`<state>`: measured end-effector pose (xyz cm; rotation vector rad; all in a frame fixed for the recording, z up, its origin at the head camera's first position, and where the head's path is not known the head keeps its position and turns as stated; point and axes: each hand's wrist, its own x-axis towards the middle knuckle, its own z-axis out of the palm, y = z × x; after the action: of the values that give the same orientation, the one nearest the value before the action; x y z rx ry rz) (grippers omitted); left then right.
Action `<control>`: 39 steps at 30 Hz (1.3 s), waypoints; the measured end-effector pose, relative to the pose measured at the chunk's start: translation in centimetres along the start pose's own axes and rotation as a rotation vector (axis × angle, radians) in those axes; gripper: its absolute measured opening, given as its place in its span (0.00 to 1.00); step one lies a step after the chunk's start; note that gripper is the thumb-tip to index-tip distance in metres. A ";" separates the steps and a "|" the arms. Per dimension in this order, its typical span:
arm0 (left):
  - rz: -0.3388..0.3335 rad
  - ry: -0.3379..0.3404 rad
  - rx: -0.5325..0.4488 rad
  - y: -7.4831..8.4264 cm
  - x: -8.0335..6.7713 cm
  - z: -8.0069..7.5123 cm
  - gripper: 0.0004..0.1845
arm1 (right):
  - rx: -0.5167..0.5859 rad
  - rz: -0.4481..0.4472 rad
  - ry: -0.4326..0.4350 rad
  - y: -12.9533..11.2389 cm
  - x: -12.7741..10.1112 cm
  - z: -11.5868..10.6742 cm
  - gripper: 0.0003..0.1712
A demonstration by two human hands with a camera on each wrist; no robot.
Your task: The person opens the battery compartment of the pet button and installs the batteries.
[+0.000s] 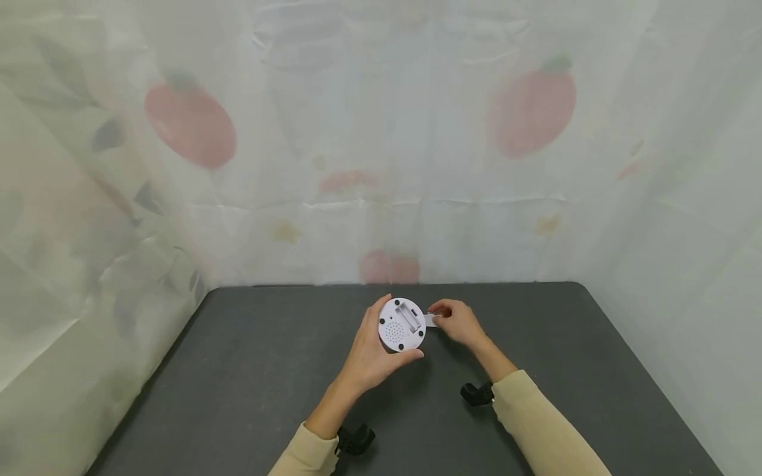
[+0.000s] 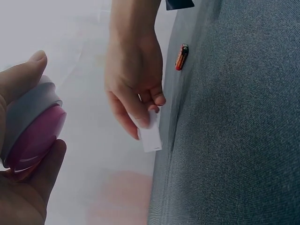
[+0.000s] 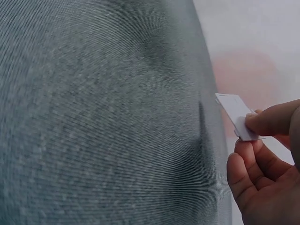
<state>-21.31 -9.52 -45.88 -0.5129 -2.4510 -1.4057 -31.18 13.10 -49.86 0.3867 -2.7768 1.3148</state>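
Note:
My left hand (image 1: 369,354) holds a round white device (image 1: 394,334) between thumb and fingers, its underside turned up toward the head camera. That face shows an open battery compartment (image 1: 408,317), a patch of small speaker holes and several dark round feet. In the left wrist view the device's other side is a glossy pink dome (image 2: 40,138). Just to the right, my right hand (image 1: 457,322) pinches a small white battery cover (image 3: 236,115) between thumb and fingertips. The cover, thin and flat with little tabs along its edge, is held over the table, apart from the compartment.
A red and black battery (image 2: 182,56) lies on the dark grey table (image 1: 250,383), beyond the right hand in the left wrist view. Pale curtains (image 1: 387,132) printed with fruit hang behind and beside the table. Black camera mounts (image 1: 476,395) sit at both wrists.

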 end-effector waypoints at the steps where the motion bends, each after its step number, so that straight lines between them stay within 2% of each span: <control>1: -0.001 -0.001 -0.001 0.0 0.0 0.0 0.59 | -0.013 0.001 -0.009 0.0 0.0 0.1 0.09; 5: -0.001 -0.003 -0.004 0.0 0.0 0.0 0.59 | -0.050 -0.001 -0.031 -0.1 0.0 0.3 0.10; 12: 0.005 -0.001 0.000 -0.1 -0.1 0.0 0.59 | -0.136 -0.037 -0.003 0.2 0.0 0.7 0.09; 20: 0.021 0.006 0.009 -0.2 0.0 0.0 0.59 | -0.148 -0.067 -0.005 0.6 -0.1 0.4 0.10; 27: 0.021 0.012 0.018 -0.3 0.1 0.0 0.60 | -0.166 -0.086 0.006 0.1 -0.5 -0.6 0.10; 39: 0.003 0.007 -0.004 -0.2 0.2 -0.1 0.60 | -0.334 -0.215 -0.023 -0.2 -2.1 -3.0 0.14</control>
<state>-21.52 -9.70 -45.88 -0.5123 -2.4413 -1.4094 -29.26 15.75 -48.12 0.6566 -2.8042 0.7897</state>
